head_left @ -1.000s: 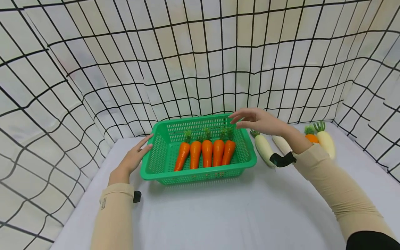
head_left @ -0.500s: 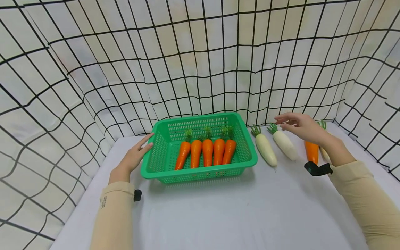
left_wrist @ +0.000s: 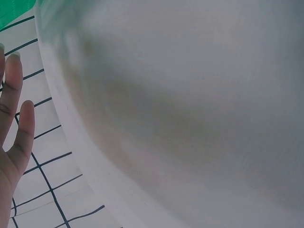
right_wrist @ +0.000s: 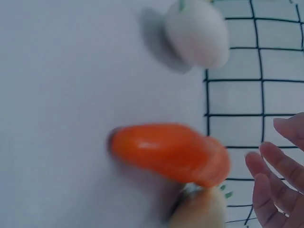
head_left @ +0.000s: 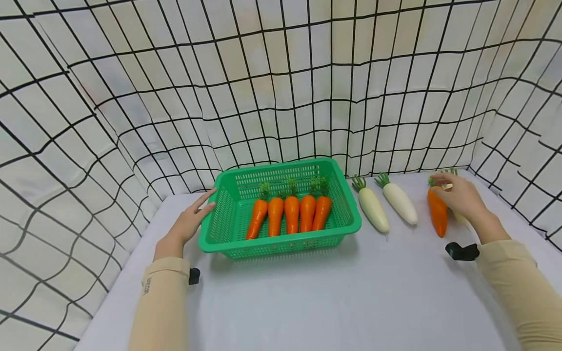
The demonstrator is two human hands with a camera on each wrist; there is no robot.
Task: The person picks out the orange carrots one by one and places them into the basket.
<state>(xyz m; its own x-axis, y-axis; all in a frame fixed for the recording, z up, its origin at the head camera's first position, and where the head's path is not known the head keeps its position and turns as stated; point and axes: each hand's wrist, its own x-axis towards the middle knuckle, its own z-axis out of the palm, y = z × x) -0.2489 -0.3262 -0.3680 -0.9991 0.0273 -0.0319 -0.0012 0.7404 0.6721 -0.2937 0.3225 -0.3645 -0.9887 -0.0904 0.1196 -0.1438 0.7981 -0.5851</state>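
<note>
A basket [head_left: 351, 222] sits at the table's [head_left: 307, 302] centre, toward 12 o'clock. In it 5 carrots [head_left: 290, 214] lie side by side, tops toward 12. The left hand [head_left: 190, 222] rests against the basket's wall at 9 o'clock. At 3 o'clock of the basket lie 2 radishes [head_left: 386, 207], then a loose carrot [head_left: 437, 212]; the right hand [head_left: 461, 197] is at that carrot's 3 o'clock side, over a third radish [right_wrist: 202, 211].
</note>
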